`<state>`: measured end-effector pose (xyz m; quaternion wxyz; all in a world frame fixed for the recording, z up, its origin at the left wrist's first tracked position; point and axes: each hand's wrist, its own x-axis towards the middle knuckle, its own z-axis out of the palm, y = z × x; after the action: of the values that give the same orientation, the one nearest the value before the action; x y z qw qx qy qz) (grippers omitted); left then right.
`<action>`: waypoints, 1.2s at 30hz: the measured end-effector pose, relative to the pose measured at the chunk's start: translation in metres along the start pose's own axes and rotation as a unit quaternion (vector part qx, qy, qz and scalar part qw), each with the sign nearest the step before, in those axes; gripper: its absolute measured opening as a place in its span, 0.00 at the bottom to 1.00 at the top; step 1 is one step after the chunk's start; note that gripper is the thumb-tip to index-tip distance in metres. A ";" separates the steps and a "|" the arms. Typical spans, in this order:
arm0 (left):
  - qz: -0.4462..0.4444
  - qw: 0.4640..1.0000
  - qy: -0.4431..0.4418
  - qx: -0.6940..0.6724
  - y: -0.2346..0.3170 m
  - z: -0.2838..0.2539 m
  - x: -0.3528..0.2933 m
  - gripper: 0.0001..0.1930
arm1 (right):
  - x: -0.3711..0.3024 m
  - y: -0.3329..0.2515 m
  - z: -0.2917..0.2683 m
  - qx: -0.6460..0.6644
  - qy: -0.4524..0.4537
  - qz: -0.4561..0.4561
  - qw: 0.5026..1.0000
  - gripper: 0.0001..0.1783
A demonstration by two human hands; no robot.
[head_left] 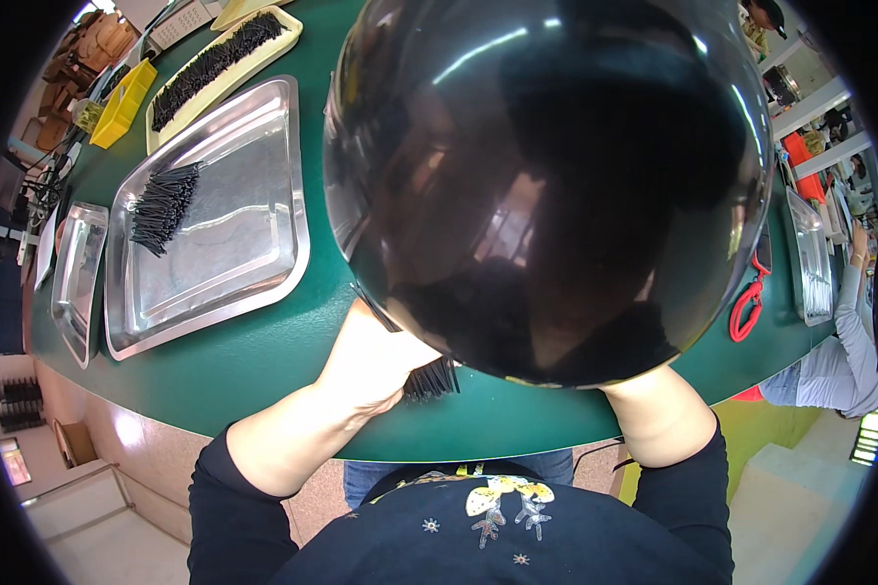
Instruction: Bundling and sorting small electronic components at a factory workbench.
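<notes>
My left hand (pixel 374 359) is closed round a bundle of thin black sticks (pixel 429 382), whose ends poke out below it, over the green table's near edge. My right hand goes in under a big glossy black dome (pixel 546 195). Only its wrist shows, so its fingers and anything in them are hidden. The dome also covers part of my left fingertips and the table between my hands. To the left, a shallow steel tray (pixel 254 229) holds a heap of similar black sticks (pixel 166 207).
Behind the steel tray lies a long cream tray (pixel 254 73) full of black pieces, with a yellow bin (pixel 125 105) beside it. A smaller steel tray (pixel 78 283) stands far left. Red-handled pliers or scissors (pixel 746 310) lie right. A co-worker's sleeve (pixel 854 351) is farther right.
</notes>
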<state>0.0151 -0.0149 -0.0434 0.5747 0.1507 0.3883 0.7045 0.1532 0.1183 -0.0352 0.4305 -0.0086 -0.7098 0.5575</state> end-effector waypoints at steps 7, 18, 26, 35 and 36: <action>-0.014 1.000 -0.014 0.010 -0.006 -0.009 0.001 0.10 | 0.000 0.001 0.000 0.084 0.002 0.051 0.995 0.42; -0.038 0.999 0.001 0.028 -0.005 -0.012 0.000 0.08 | -0.008 0.004 0.001 0.157 0.018 0.096 0.983 0.46; -0.177 0.975 -0.080 -0.107 0.005 -0.002 -0.002 0.04 | -0.010 -0.005 -0.009 0.240 -0.018 0.305 0.921 0.29; -0.221 0.967 -0.071 -0.108 0.015 0.013 0.000 0.05 | 0.014 -0.030 -0.004 0.051 -0.063 0.302 0.950 0.27; -0.203 0.973 -0.064 -0.090 0.018 0.017 -0.001 0.06 | 0.016 -0.031 -0.002 0.060 -0.037 0.297 0.952 0.28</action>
<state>0.0143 -0.0103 -0.0194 0.7407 0.0614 0.3081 0.5939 0.1591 0.1161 -0.0004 0.2182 -0.1727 -0.6555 0.7020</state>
